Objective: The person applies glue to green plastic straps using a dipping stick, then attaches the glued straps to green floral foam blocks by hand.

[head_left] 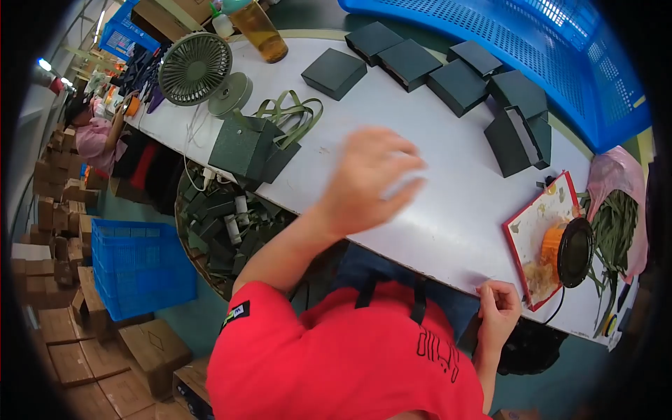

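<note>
Over the white table [455,189], the left hand [378,178] hovers, blurred and spread.

Dk green box [240,148] w/ ribbon loops [308,126] on L side of tabletop [448,182]; similar boxes [458,87] nr far edge.

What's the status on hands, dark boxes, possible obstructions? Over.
Left hand open, blurred, above table. Right hand curled near edge, grip unclear. Dark boxes along far side. Red-rimmed board beside right hand, possible obstacle.

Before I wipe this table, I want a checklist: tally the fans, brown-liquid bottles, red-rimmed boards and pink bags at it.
Fan: 1
Brown-liquid bottle: 1
Red-rimmed board: 1
Pink bag: 1
Total: 4
</note>
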The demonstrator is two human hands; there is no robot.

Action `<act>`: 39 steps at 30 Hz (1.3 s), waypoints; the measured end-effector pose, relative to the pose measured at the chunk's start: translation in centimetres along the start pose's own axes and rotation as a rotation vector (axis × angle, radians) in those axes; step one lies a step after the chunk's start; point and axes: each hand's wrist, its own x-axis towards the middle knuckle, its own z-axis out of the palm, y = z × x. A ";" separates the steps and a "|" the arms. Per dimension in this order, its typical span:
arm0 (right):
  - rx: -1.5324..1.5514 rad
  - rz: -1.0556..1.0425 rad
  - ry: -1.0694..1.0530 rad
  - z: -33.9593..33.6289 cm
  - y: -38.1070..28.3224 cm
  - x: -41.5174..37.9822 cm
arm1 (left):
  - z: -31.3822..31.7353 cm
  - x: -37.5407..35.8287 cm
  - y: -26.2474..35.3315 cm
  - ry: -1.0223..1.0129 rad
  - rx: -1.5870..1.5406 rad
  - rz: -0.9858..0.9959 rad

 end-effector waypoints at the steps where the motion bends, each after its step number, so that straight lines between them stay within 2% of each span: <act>1: 0.010 -0.004 -0.004 -0.1 0.1 0.0 | 2.0 0.4 0.2 -0.064 -0.069 0.050; 6: 0.083 0.007 0.004 -0.6 0.4 -0.1 | 8.1 3.8 -0.9 -0.186 -0.133 0.122; 12: 0.119 -0.008 0.029 -0.1 0.5 0.2 | 13.4 8.8 -0.2 -0.114 0.016 0.276; 17: 0.013 0.022 0.033 -0.2 0.1 -0.4 | 16.1 9.6 -1.1 -0.247 -0.009 0.125; 22: -0.024 -0.005 0.102 -2.9 0.1 -1.6 | 13.2 8.7 -1.1 -0.336 -0.086 -0.042; 26: 0.102 -0.153 0.476 -6.0 -0.6 -2.1 | 9.0 6.0 -1.9 -0.303 -0.039 -0.024; 28: 0.088 -0.214 0.562 -9.8 0.1 -2.4 | 6.6 5.1 -1.8 -0.343 0.001 -0.019; 30: 0.102 -0.135 0.706 -12.9 0.1 -2.9 | 4.1 4.5 -0.8 -0.426 0.063 -0.015; 32: 0.041 -0.128 0.642 -19.1 2.5 -4.5 | 2.2 4.2 0.2 -0.522 0.100 -0.066; 34: -0.200 0.128 0.870 -21.8 4.1 -4.6 | 1.2 4.7 1.4 -0.603 0.109 -0.058; 35: -0.216 0.102 0.767 -24.4 6.3 -5.2 | 0.9 4.9 2.1 -0.604 0.117 -0.057; 36: -0.709 0.023 0.667 -23.9 5.1 -5.3 | 0.9 5.1 2.7 -0.603 0.104 -0.043; 37: -1.131 -0.123 0.662 -22.8 4.0 -5.0 | 1.4 5.5 3.2 -0.628 0.118 -0.015; 38: -1.289 -0.080 0.733 -21.5 2.7 -4.7 | 1.7 5.8 3.7 -0.648 0.141 0.004; 39: -1.263 -0.113 0.805 -20.8 2.2 -4.6 | 1.7 5.9 4.1 -0.665 0.136 0.046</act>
